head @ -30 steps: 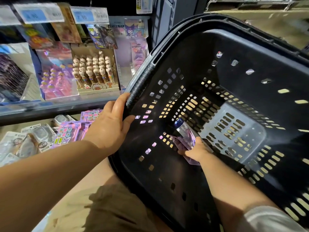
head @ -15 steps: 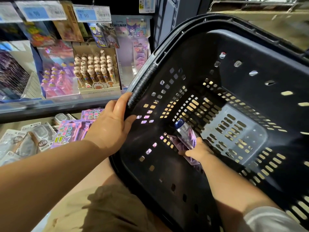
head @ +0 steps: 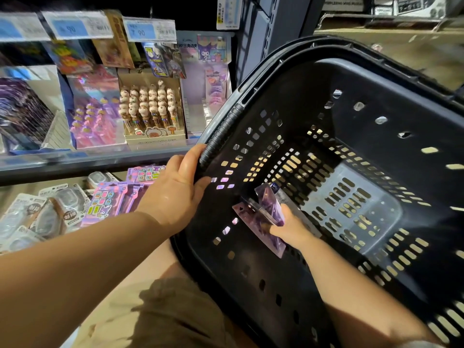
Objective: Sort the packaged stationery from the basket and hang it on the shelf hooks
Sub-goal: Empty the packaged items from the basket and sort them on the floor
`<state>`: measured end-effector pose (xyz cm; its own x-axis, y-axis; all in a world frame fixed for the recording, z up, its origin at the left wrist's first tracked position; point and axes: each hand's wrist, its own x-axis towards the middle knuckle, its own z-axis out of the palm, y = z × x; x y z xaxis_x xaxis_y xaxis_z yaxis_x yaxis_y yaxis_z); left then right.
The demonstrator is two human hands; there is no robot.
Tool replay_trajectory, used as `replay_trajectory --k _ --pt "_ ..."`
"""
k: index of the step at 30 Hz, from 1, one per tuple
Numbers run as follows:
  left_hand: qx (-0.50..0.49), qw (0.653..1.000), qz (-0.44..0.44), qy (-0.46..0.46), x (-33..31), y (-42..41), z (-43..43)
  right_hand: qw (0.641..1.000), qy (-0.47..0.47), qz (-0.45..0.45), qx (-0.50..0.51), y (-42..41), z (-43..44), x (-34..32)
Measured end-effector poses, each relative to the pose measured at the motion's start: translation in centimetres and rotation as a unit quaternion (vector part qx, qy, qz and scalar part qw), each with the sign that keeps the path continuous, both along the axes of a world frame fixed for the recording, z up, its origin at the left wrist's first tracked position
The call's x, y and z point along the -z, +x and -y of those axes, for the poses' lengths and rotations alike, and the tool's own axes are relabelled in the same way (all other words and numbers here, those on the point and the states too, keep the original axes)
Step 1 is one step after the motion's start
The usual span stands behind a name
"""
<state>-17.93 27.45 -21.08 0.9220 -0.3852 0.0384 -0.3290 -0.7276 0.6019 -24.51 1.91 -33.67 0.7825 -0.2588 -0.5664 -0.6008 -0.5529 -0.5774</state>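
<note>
Since 0.5 s ago: packets (head: 266, 209) raised off the basket (head: 401, 101) wall, now fanned and tilted up; right hand (head: 288, 228) has come up with them. Left hand (head: 175, 194) unchanged on the rim. Basket: dark, perforated, tipped with its opening toward the camera, resting against the person's lap; only the held packets seen inside. Shelf (head: 100, 159) to the left, with price tags (head: 148, 31) along the top edge. Pen box (head: 153, 114) standing on the shelf, animal-topped pens upright in rows. Purple card packs (head: 110, 202) lying on the lower level, just left of the left wrist. Left hand: thumb over the rim at the lower end of the ribbed handle (head: 221, 134), fingers hidden behind the wall. Right hand: curled round the lower end of the packets; fingertips mostly hidden behind them. Packets: clear purple, at least two, held inside the basket near its left wall, a blue-labelled one behind.
</note>
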Motion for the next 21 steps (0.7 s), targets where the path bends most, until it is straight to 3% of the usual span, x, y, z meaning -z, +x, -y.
replay_trajectory --k 8,21 --pt "0.002 1.0 -0.013 0.004 -0.2 0.0 0.0 0.999 0.012 0.034 -0.025 -1.4 -1.0 -2.4" --pt "0.01 1.0 -0.019 0.014 -0.4 -0.4 0.1 0.988 0.085 0.079 0.106 -3.5 -2.5 -4.1"
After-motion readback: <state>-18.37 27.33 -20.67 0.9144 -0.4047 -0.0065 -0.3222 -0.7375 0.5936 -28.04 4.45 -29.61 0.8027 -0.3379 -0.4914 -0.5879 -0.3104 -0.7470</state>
